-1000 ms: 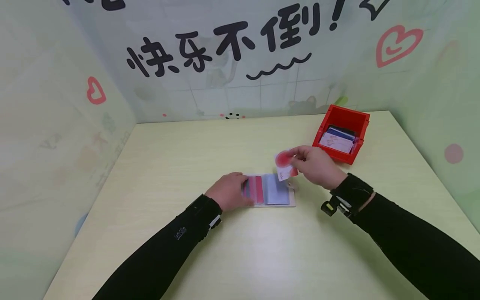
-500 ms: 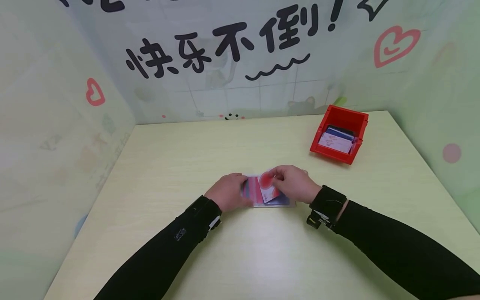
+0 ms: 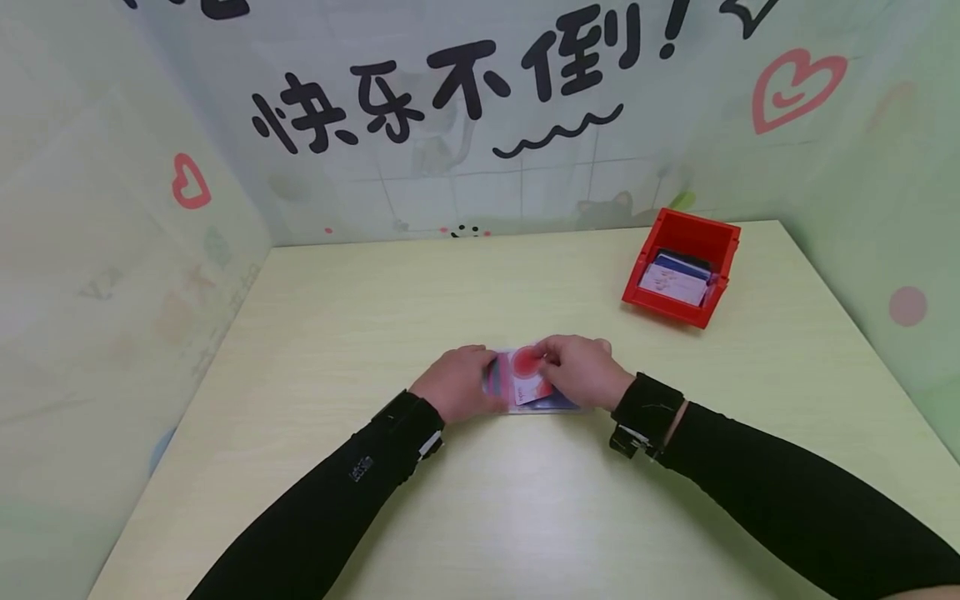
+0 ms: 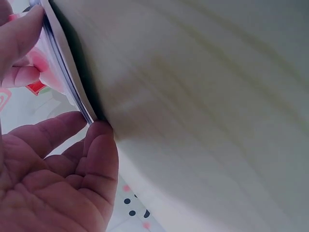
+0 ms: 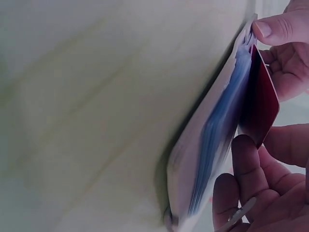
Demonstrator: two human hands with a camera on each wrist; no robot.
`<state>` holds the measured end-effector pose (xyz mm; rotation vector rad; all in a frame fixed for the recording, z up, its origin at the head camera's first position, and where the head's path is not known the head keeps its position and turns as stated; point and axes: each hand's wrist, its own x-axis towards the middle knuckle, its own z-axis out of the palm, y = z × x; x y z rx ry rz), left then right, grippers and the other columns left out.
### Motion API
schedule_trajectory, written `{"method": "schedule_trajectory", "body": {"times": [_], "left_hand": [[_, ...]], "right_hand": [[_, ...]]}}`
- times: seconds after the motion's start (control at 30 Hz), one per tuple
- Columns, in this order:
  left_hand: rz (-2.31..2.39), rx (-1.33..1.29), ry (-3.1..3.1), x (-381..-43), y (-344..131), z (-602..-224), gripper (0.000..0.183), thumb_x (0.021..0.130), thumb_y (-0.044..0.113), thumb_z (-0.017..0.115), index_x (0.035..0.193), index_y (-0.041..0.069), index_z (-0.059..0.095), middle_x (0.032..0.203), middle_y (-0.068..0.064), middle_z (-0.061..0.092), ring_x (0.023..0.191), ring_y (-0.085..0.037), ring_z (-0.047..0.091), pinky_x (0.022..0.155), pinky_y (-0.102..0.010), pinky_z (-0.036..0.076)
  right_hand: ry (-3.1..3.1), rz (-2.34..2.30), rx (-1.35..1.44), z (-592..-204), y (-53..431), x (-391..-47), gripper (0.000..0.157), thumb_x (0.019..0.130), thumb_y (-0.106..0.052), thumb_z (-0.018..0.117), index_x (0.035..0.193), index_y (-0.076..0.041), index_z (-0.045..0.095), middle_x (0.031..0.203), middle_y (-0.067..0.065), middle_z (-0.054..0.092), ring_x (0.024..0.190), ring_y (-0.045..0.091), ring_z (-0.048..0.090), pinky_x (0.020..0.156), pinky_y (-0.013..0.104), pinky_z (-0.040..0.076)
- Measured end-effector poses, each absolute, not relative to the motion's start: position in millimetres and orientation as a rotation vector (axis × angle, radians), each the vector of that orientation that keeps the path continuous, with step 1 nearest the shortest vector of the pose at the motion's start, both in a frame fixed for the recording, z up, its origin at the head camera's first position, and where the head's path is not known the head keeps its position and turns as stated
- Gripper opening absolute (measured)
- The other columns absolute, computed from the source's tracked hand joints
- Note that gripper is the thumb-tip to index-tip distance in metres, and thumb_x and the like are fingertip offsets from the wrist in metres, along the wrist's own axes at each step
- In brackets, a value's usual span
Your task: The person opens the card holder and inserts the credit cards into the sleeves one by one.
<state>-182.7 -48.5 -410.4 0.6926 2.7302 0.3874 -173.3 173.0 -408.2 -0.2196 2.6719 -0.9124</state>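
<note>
A card holder (image 3: 557, 402) with clear plastic sleeves lies spread on the table, pink on its left page. My left hand (image 3: 459, 385) grips its left end; in the left wrist view, the thumb and fingertips (image 4: 99, 133) sit at opposite edges. Over the middle of the holder, my right hand (image 3: 585, 371) pinches a white card (image 3: 528, 387) with a red circle by its right side. From the right wrist, the card's dark red underside (image 5: 263, 101) leans up from the stacked bluish sleeves (image 5: 217, 140), its far edge close to the left thumb.
A red bin (image 3: 678, 312) stands at the back right of the table (image 3: 420, 517), with several cards (image 3: 671, 285) and dark blue items inside. Printed walls (image 3: 450, 192) close off the back and both sides.
My right hand has carried the card left and down from beside the bin onto the holder, then shifted slightly further left, the card turning straighter. My left hand has stayed in place.
</note>
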Motion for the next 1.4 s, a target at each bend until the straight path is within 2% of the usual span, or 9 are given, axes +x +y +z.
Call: {"method": "schedule_trajectory", "body": {"times": [0.13, 0.3, 0.47, 0.57, 0.77, 1.03, 1.17, 1.3, 1.4], "left_hand": [[0.368, 0.691, 2.731, -183, -48, -410, 0.078, 0.086, 0.048, 0.085, 0.147, 0.006, 0.059, 0.144, -0.011, 0.064, 0.124, -0.028, 0.062, 0.113, -0.041, 0.051], [0.384, 0.700, 2.736, -182, -48, -409, 0.075, 0.086, 0.047, 0.085, 0.145, 0.006, 0.061, 0.140, -0.011, 0.066, 0.119, -0.027, 0.064, 0.110, -0.040, 0.053], [0.409, 0.708, 2.739, -181, -49, -407, 0.071, 0.087, 0.045, 0.085, 0.142, 0.007, 0.062, 0.134, -0.009, 0.068, 0.114, -0.026, 0.064, 0.107, -0.039, 0.054], [0.413, 0.704, 2.738, -180, -49, -407, 0.071, 0.087, 0.045, 0.085, 0.142, 0.007, 0.062, 0.134, -0.010, 0.068, 0.114, -0.026, 0.064, 0.107, -0.040, 0.054], [0.396, 0.705, 2.741, -181, -48, -409, 0.071, 0.087, 0.045, 0.085, 0.142, 0.007, 0.062, 0.133, -0.010, 0.068, 0.113, -0.026, 0.064, 0.106, -0.039, 0.054], [0.407, 0.724, 2.746, -180, -48, -409, 0.068, 0.087, 0.043, 0.086, 0.139, 0.008, 0.063, 0.127, -0.008, 0.070, 0.107, -0.024, 0.063, 0.103, -0.038, 0.055], [0.425, 0.703, 2.738, -179, -48, -408, 0.068, 0.086, 0.043, 0.087, 0.140, 0.008, 0.063, 0.129, -0.008, 0.070, 0.111, -0.025, 0.064, 0.106, -0.040, 0.054], [0.450, 0.672, 2.731, -178, -47, -406, 0.068, 0.086, 0.041, 0.088, 0.139, 0.007, 0.064, 0.129, -0.008, 0.070, 0.113, -0.026, 0.064, 0.110, -0.042, 0.053], [0.457, 0.664, 2.733, -178, -47, -406, 0.065, 0.085, 0.040, 0.088, 0.137, 0.007, 0.065, 0.126, -0.008, 0.071, 0.110, -0.025, 0.065, 0.109, -0.041, 0.054]], "right_hand": [[2.695, -0.874, -0.244, -409, 171, -172, 0.037, 0.102, -0.022, 0.068, 0.138, -0.014, 0.070, 0.110, 0.001, 0.077, 0.110, 0.025, 0.066, 0.104, 0.054, 0.031], [2.724, -0.795, -0.302, -406, 168, -169, 0.044, 0.100, -0.024, 0.071, 0.143, -0.018, 0.067, 0.091, -0.001, 0.074, 0.106, 0.025, 0.065, 0.102, 0.055, 0.030], [2.754, -0.689, -0.386, -404, 165, -166, 0.055, 0.094, -0.029, 0.078, 0.147, -0.021, 0.064, 0.110, 0.005, 0.077, 0.114, 0.028, 0.065, 0.100, 0.056, 0.030], [2.785, -0.622, -0.434, -404, 165, -163, 0.061, 0.091, -0.033, 0.081, 0.148, -0.021, 0.063, 0.122, 0.008, 0.073, 0.115, 0.031, 0.063, 0.098, 0.057, 0.032], [2.867, -0.523, -0.509, -411, 165, -158, 0.063, 0.088, -0.038, 0.084, 0.146, -0.020, 0.065, 0.114, 0.009, 0.067, 0.108, 0.033, 0.060, 0.098, 0.057, 0.033], [2.930, -0.399, -0.578, -414, 157, -154, 0.060, 0.089, -0.045, 0.082, 0.141, -0.017, 0.070, 0.108, 0.006, 0.066, 0.104, 0.030, 0.057, 0.100, 0.057, 0.035], [2.932, -0.330, -0.606, -410, 154, -153, 0.052, 0.090, -0.040, 0.083, 0.134, -0.014, 0.073, 0.111, 0.008, 0.070, 0.101, 0.031, 0.057, 0.100, 0.057, 0.036], [2.945, -0.251, -0.670, -408, 154, -151, 0.028, 0.088, -0.031, 0.084, 0.110, -0.014, 0.078, 0.110, 0.008, 0.074, 0.094, 0.029, 0.058, 0.095, 0.054, 0.037], [2.960, -0.222, -0.731, -408, 154, -150, 0.016, 0.088, -0.029, 0.085, 0.094, -0.018, 0.075, 0.100, 0.004, 0.076, 0.089, 0.027, 0.057, 0.089, 0.051, 0.037]]}}
